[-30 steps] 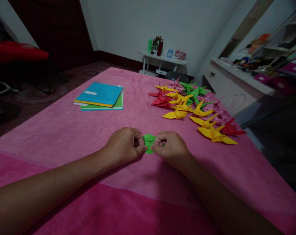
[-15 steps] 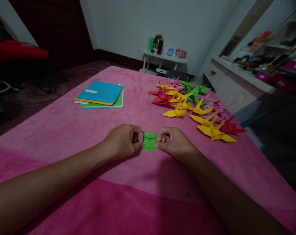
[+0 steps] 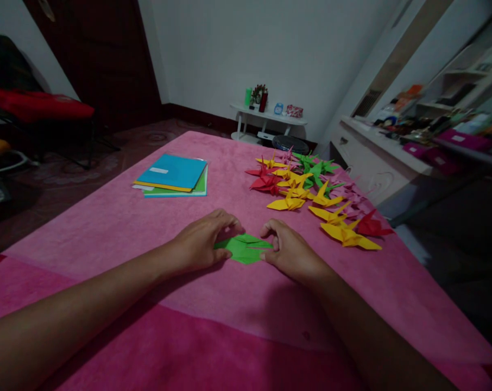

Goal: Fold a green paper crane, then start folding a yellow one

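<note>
Centre: the person's left hand [image 3: 203,239] and right hand [image 3: 290,250], thumbs and fingers parted, at either end of folded green paper [image 3: 246,253] | left of centre: paper stack [image 3: 176,174], blue uppermost | right: paper cranes [image 3: 348,235]

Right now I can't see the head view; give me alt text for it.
A person's left hand and right hand touch opposite ends of a folded green paper on a pink cloth. Beyond them, a stack of coloured sheets lies to the left, and yellow, red, green and pink paper cranes sit to the right.

Folded green paper [image 3: 244,254], split at right, seemingly flat on cloth [image 3: 221,296].
</note>
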Motion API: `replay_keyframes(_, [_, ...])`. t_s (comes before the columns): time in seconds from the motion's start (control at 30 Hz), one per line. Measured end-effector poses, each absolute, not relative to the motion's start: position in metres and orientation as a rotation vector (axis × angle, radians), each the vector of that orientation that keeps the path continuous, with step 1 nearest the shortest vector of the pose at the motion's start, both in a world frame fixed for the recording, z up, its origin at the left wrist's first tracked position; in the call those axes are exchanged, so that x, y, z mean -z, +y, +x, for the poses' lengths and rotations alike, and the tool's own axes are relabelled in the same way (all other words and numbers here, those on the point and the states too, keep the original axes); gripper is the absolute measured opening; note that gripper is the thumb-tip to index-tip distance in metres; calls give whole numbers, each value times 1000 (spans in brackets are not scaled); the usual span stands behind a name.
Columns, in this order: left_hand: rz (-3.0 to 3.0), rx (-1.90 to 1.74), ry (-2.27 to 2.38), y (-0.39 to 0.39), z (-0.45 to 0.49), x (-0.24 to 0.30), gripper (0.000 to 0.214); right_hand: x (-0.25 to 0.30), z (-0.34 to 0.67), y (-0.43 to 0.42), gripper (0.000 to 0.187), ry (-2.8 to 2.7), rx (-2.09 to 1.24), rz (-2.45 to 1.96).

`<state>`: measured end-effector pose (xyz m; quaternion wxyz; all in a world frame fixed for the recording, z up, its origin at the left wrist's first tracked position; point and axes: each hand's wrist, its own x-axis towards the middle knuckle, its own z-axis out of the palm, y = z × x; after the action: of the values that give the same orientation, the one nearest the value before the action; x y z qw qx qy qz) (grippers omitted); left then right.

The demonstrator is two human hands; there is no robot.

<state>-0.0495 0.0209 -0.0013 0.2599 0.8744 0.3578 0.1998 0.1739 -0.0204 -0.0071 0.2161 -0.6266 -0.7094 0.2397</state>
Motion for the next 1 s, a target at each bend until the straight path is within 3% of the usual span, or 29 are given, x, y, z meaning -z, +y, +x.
replay_keyframes(0.3, [2478,-595,702,27,-52,1,44,-1,175,-23,34,-2054,-639,-1740])
replay_keyframes(0.53, [2786,-488,390,16,-48,-11,22,-2,175,-24,27,-2210,-506,-1543])
replay_keyframes(0.8, [2716,-392,403,16,-55,-5,28,-22,173,-30,27,-2576,-409,-1445])
replay_keyframes(1.0, [2622,-467,392,19,-56,2,26,-24,170,-33,12,-2721,-228,-1388])
